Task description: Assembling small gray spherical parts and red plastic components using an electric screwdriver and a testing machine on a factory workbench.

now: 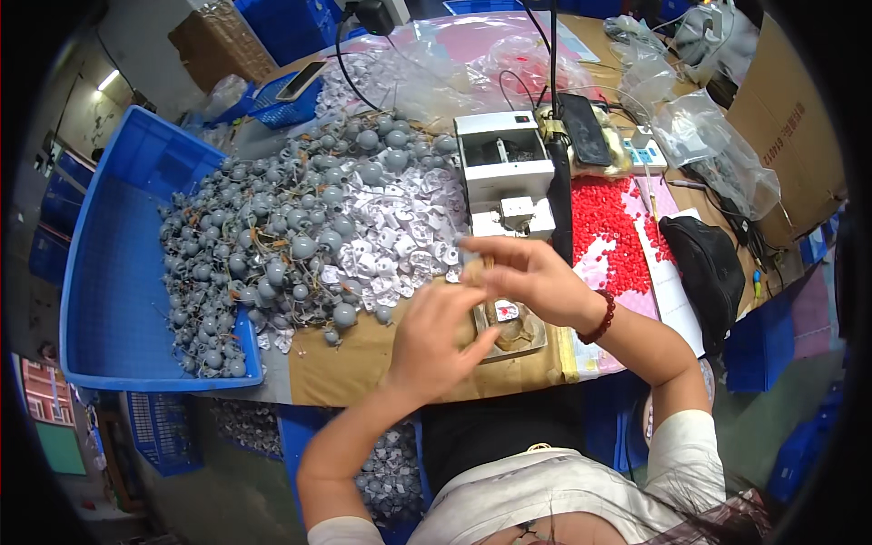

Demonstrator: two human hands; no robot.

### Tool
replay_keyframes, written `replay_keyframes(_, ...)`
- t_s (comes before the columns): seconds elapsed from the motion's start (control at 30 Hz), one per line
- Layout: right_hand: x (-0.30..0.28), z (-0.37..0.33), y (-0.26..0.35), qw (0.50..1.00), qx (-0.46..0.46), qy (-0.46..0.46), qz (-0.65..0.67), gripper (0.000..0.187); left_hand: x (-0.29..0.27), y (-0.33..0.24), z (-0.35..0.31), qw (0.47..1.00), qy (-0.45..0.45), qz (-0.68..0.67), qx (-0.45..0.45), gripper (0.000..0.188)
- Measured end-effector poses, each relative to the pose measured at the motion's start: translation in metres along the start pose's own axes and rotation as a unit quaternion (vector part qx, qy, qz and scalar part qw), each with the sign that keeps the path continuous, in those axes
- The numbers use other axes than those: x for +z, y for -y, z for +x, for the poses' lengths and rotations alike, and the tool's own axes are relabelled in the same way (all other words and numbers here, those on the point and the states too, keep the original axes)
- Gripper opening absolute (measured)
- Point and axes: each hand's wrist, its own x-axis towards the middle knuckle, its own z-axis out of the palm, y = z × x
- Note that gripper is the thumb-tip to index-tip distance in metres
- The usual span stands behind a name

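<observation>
Pretty busy workshop, with a greenish floor (245,490) below the fingers and a lit tube lamp (109,80) far off to their upper left. The tabletop (345,372) had brown covering right under the fingers and pink sheeting beyond them. A big blue bin (109,272) sat well left of the fingers, its right part buried under a heap of grey bulbs (300,222). Way right of the fingers was a cardboard box (790,136), cut off by the dark lens rim; it had dark printing, the only lettering I could really spot. Loose white pieces (386,254) spread just beyond the fingers on the left, a white machine (504,173) stood straight past them, and red bits (604,227) lay to their right.

Left hand (431,341) and right hand (536,277) were close together, fingers bent and pretty blurry, so I honestly couldn't tell if they gripped anything. Just under them, partly hidden, was a small open tray (536,344) with a white-and-red piece (506,311) in it.
</observation>
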Motion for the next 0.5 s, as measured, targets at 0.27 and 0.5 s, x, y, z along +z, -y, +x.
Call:
replay_keyframes(0.27,-0.011,-0.021,-0.001,0.971,0.058,0.198,-0.117,0.038,0.051,0.026,-0.054,0.914,0.026,-0.331,-0.233,0.053)
replay_keyframes(0.5,-0.058,-0.030,-0.087,0.775,-0.188,0.018,-0.603,0.027,0.087,0.022,-0.080,0.886,0.020,-0.326,-0.329,0.025)
